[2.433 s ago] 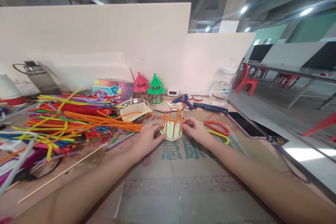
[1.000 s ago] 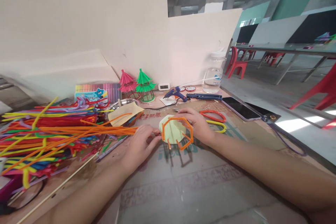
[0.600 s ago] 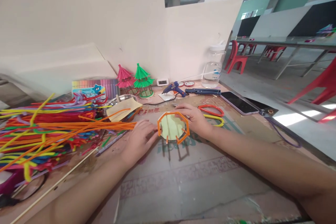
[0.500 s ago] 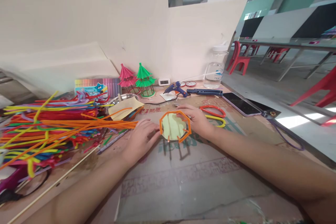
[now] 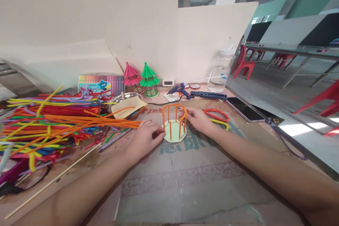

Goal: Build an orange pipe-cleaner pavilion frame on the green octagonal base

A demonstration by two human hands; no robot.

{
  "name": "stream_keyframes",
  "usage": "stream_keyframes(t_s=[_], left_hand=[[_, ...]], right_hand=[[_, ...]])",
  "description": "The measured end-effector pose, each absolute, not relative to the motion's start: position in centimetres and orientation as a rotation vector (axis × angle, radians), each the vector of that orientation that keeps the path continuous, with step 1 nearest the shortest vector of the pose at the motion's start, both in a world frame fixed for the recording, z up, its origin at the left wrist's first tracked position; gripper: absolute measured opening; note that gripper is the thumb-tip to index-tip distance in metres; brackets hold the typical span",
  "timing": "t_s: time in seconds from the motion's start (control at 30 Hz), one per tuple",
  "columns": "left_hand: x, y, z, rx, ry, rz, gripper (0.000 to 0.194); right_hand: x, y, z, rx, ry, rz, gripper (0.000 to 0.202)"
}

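Note:
A small orange frame (image 5: 171,130) of thin posts with a ring on top stands upright on a pale green octagonal base (image 5: 174,138) on the cardboard. My left hand (image 5: 148,137) rests at its left side, thumb and finger at the base's edge. On the other side, my right hand (image 5: 195,120) has its fingers round a post near the top ring; the fingertips are partly hidden behind the frame. Orange pipe cleaners (image 5: 116,122) lie with their ends beside my left hand. Behind stand a pink pagoda shape (image 5: 131,74) and a green one (image 5: 149,76).
Piled pipe cleaners (image 5: 63,120) fill the left. Further back are a metal bowl (image 5: 129,96), a marker box (image 5: 102,84), a blue glue gun (image 5: 180,90) and a bottle (image 5: 219,70). Scissors (image 5: 218,114) and a phone (image 5: 245,109) lie to the right.
The frame was tipped with its ring facing me; now it stands upright with its base down on the cardboard. Both hands stay beside it, and the view has shifted slightly.

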State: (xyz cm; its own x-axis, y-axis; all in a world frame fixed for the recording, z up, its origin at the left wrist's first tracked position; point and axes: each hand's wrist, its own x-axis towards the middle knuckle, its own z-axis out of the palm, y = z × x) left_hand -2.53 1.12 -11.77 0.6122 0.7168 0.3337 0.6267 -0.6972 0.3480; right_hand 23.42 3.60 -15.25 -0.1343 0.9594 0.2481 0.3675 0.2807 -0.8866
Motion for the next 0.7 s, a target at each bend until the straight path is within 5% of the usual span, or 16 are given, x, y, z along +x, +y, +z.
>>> stream_keyframes(t_s=[0.7], left_hand=[[-1.4, 1.9, -12.2, 2.557, 1.188, 0.675, 0.01]], right_hand=[[25.7, 2.0, -14.3, -1.287, -1.562, 0.877, 0.006]])
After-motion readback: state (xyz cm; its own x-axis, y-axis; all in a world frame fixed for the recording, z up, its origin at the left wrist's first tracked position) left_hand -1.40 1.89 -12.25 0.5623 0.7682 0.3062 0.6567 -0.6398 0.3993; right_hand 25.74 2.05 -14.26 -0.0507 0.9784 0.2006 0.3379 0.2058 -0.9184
